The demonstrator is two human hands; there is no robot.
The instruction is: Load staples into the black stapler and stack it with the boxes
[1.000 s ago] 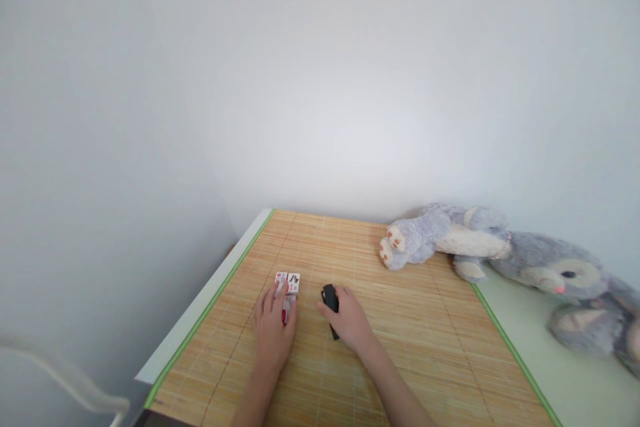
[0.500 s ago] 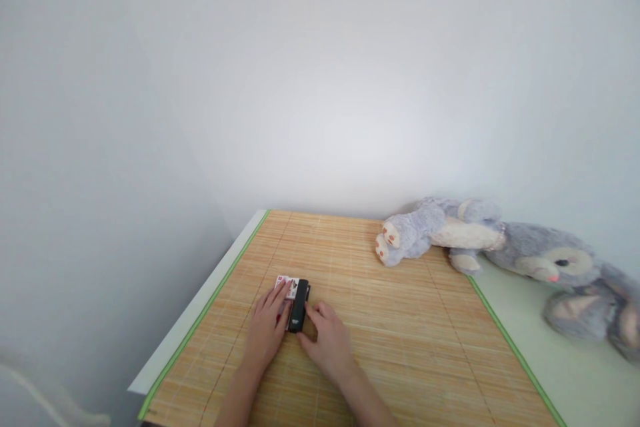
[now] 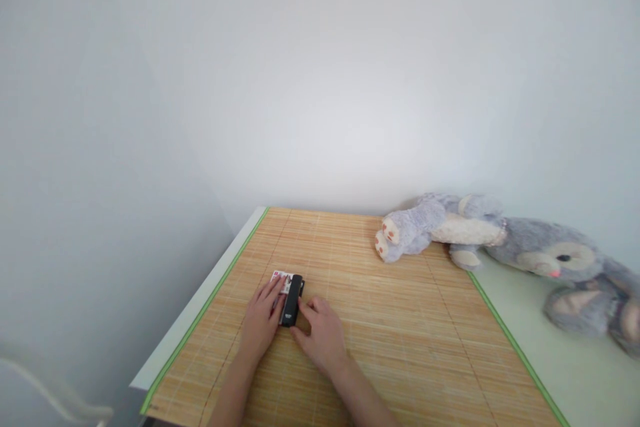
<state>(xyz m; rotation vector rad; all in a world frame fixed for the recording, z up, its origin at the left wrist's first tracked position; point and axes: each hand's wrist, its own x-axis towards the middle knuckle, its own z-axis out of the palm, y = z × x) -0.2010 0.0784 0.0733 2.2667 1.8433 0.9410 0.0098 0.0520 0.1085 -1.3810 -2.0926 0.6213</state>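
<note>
A black stapler lies on the bamboo mat, its far end tilted slightly to the right. A white and red packet with a printed picture is at its left side, mostly covered by my left hand. That hand rests flat on the packet, fingers stretched out and slightly apart, fingertips near the stapler's left side. My right hand is at the stapler's right side. Its forefinger touches the stapler's edge and its thumb reaches the near end, with a gap between the two; the other fingers are curled.
The bamboo mat with green borders covers most of the white table. A grey plush rabbit lies along the back right, across the mat's edge. Behind is a plain wall. A pale curved object shows at lower left.
The stapler and packet have shifted slightly left and away from me, and the stapler has turned a little. Both hands have moved left with them.
</note>
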